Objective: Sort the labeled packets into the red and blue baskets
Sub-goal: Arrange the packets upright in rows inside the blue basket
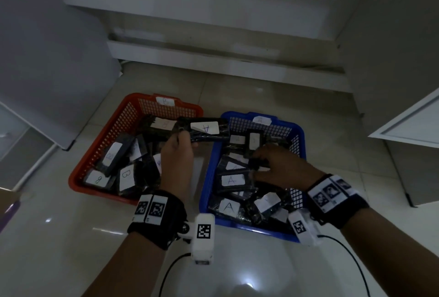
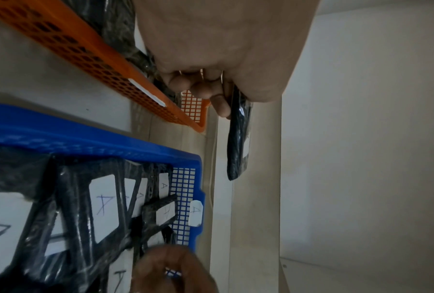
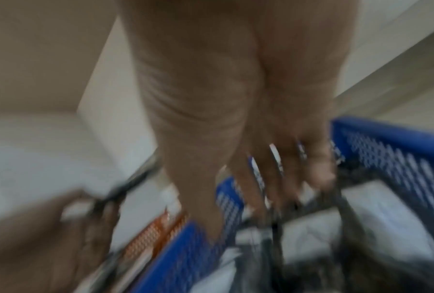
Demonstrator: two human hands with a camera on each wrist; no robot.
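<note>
My left hand pinches one end of a black crinkled plastic packet with a white paper label marked A; the packet's long axis runs sideways, from my fingers over the near-right corner of the red mesh plastic basket out toward the blue mesh plastic basket, its free end already above the blue rim; so the move I judge next is a short carry to the right and a drop, and the left hand is the one placed for it; in the left wrist view the same packet hangs edge-on below the curled fingers. My right hand sits low inside the blue basket, fingers bent over a small dark packet among the A-labelled ones; whether it truly grasps it I cannot tell, since the right wrist view is smeared with blur. The red basket holds packets marked B and wears a B tag on its far wall; the blue one wears an A tag. Both baskets stand side by side, just apart, on a pale glossy tiled floor; white cabinet panels close in behind and at both sides.
</note>
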